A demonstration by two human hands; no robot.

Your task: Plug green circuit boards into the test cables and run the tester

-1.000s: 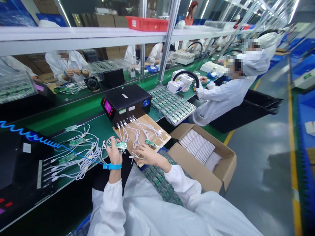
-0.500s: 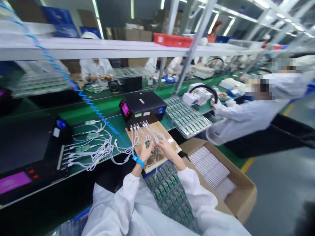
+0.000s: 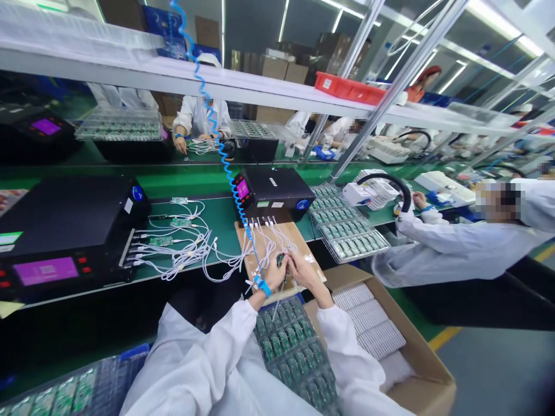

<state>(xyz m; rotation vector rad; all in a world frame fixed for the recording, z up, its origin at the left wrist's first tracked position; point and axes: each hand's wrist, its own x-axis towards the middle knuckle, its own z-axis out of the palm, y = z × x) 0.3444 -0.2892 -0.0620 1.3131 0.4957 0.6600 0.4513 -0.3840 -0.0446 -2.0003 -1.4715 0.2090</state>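
My left hand (image 3: 276, 273), with a blue strap at its wrist, is closed on a small green circuit board (image 3: 281, 260). Touching it from the right, my right hand (image 3: 300, 270) has its fingers pinched together; what they hold is too small to make out. Both are over the front of a brown board (image 3: 255, 254), where white cables (image 3: 269, 238) run from a black tester (image 3: 275, 190) with a pink screen. Below my hands, a clear tray (image 3: 288, 341) of green circuit boards lies at my lap.
A cardboard box (image 3: 427, 361) with stacked white parts stands at the right. Left are a larger black tester (image 3: 69, 225) and a bundle of white cables (image 3: 186, 254). A blue coiled cord (image 3: 223, 151) hangs in front. A co-worker (image 3: 455, 242) sits at the right, near another board tray (image 3: 347, 222).
The view has swung left, so the bench things appear farther right. My hands have come closer together and now touch over the brown board.
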